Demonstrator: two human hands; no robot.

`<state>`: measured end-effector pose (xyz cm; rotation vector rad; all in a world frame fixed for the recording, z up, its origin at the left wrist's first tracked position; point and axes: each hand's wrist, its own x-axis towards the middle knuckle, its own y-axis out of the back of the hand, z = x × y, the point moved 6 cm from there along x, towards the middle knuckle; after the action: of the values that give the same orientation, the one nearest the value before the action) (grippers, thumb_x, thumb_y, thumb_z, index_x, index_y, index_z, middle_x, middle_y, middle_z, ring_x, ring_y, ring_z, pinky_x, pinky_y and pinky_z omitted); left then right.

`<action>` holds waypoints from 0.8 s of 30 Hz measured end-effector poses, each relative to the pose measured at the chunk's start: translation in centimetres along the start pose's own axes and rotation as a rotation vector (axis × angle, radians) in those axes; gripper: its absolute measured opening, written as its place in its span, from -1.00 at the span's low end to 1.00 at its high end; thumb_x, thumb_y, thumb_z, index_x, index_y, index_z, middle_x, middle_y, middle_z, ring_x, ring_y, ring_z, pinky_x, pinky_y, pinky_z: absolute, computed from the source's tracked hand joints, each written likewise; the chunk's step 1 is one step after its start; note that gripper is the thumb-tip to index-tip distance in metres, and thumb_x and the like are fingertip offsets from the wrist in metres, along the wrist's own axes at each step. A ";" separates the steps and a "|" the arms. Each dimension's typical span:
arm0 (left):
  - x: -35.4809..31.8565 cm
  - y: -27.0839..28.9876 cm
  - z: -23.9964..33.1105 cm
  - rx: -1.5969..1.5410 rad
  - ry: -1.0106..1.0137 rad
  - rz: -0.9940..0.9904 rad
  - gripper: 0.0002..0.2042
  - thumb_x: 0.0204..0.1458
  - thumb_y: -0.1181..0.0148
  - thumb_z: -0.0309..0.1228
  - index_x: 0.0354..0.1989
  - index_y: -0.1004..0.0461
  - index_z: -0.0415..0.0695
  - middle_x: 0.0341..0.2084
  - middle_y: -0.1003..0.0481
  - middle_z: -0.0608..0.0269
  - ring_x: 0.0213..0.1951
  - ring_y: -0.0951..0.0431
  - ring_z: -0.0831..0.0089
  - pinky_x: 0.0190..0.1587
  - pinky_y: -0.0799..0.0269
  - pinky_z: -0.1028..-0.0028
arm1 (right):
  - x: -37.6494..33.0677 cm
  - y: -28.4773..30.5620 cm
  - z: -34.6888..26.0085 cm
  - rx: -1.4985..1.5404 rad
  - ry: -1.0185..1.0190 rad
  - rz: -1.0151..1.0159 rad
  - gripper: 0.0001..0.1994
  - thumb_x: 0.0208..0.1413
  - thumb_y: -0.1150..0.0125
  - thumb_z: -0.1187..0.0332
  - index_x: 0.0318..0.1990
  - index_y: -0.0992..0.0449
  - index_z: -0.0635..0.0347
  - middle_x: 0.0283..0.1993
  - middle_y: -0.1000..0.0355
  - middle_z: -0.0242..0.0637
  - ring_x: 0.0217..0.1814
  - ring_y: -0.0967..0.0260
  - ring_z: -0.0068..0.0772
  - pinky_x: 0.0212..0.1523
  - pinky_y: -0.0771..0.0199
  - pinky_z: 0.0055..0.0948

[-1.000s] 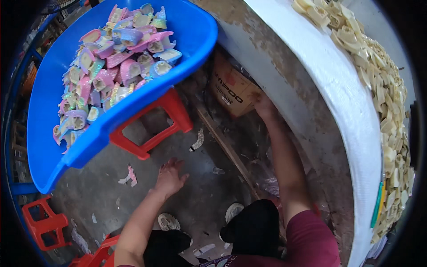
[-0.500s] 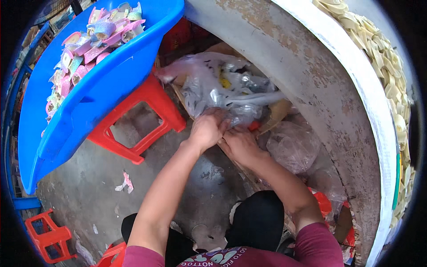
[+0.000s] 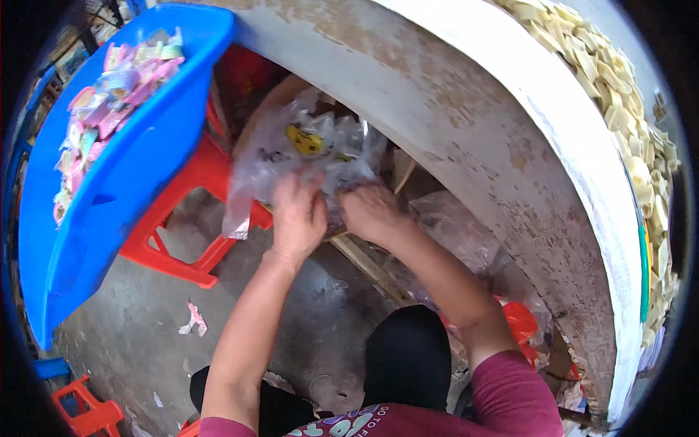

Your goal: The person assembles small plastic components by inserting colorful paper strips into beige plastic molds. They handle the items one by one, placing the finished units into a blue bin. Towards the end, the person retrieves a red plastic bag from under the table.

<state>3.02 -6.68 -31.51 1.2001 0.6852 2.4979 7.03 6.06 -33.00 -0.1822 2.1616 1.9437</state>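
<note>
A crumpled see-through plastic bag with yellow and black print is bunched up beneath the worktop, in front of me. My left hand grips its near side, the fingers slightly smeared by motion. Just to the right, my right hand has its fingers curled into the bag's near right part. Both hands are closed and a small gap lies between them. The bag's left end hangs down over a red plastic stool. Most fingertips are hidden in the folds.
A blue basin of pastel glittery pieces rests on the red stool at left. To the right is a worktop edge covered in white cloth, with many cream-coloured pieces. Another see-through bag lies beneath it.
Both hands have moved left with the printed bag, and the gap between them has widened. The bag now spreads over the stool's edge. The whole view has shifted slightly.
</note>
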 end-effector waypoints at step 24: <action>-3.0 -3.9 0.3 0.024 0.159 -0.737 -0.45 -0.01 -0.23 -0.10 0.08 -0.41 -0.23 -0.01 -0.44 -0.10 0.03 -0.43 -0.07 0.10 -0.33 0.17 | -14.9 -16.6 24.1 0.578 -0.734 0.315 -0.56 0.01 -0.30 0.27 0.07 -0.47 0.19 -0.02 -0.50 -0.08 0.08 -0.43 -0.09 0.13 -0.38 -0.25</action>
<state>5.30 -4.57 -35.36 0.5900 0.9817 1.9618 27.51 27.23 -47.52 0.8643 2.1543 1.1241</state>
